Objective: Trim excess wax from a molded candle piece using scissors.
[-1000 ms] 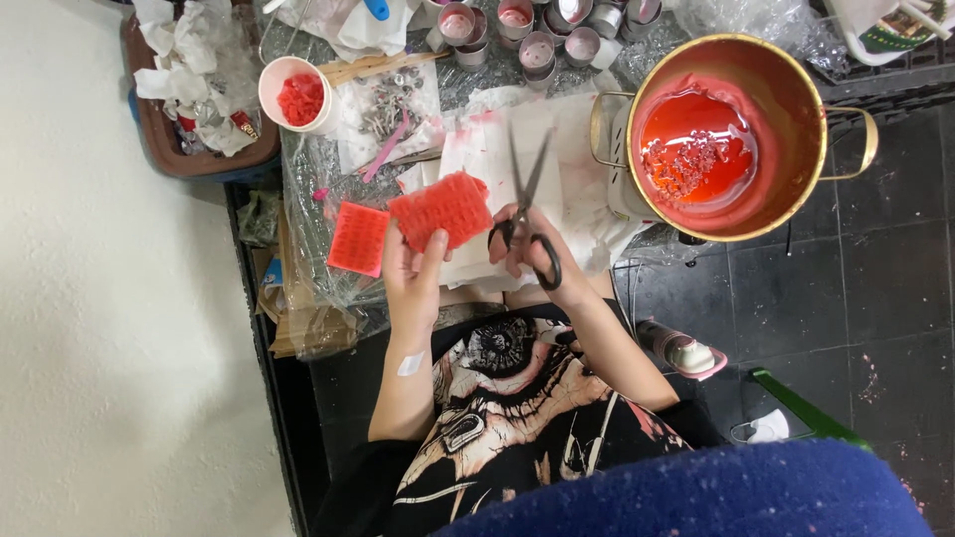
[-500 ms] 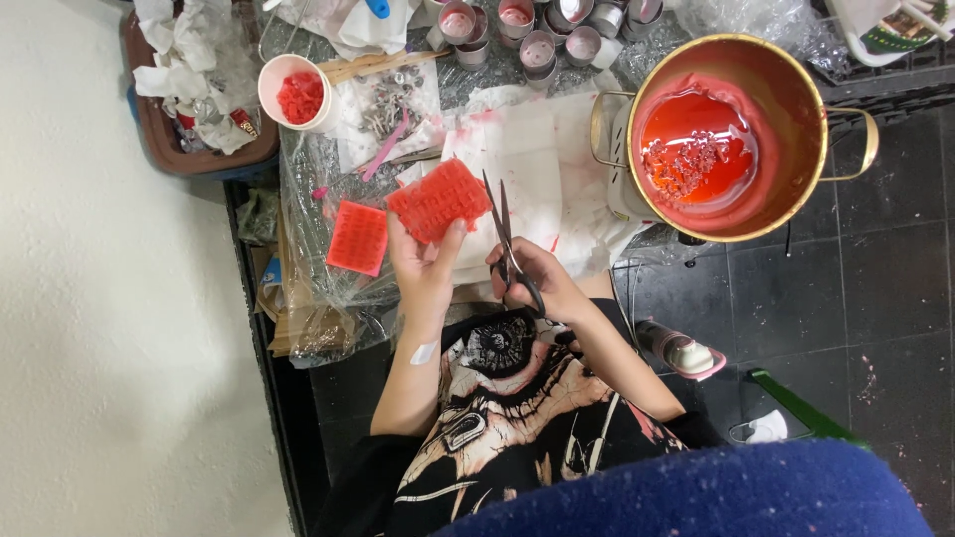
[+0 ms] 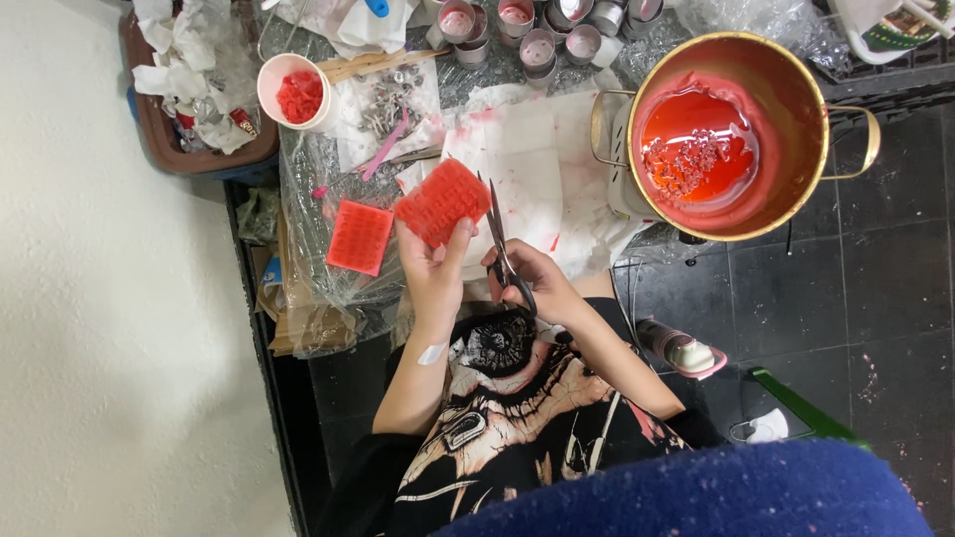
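The left hand [image 3: 430,267] held a red gridded slab [image 3: 443,201] at the centre of the frame, its grip closed on the slab's lower edge with the thumb across the face. The right hand [image 3: 527,283], just to the right, had its fingers through the handles of dark scissors [image 3: 500,242], the blades pointing up beside the slab's right edge and nearly closed. To trim well, I judged the slab should be held steady with the blades following one grid line, fingers clear of the cutting path.

A second red gridded slab [image 3: 359,237] lay left of centre on the plastic-covered bench [image 3: 318,199]. A white cup [image 3: 294,91] of red pieces stood at upper left, and a brass-coloured pot [image 3: 731,129] of red liquid sat at upper right. Small round metal moulds [image 3: 542,45] lined the top edge. A flat cardboard package [image 3: 284,318] lay under the plastic at the left; its small blue label was too small to make out.
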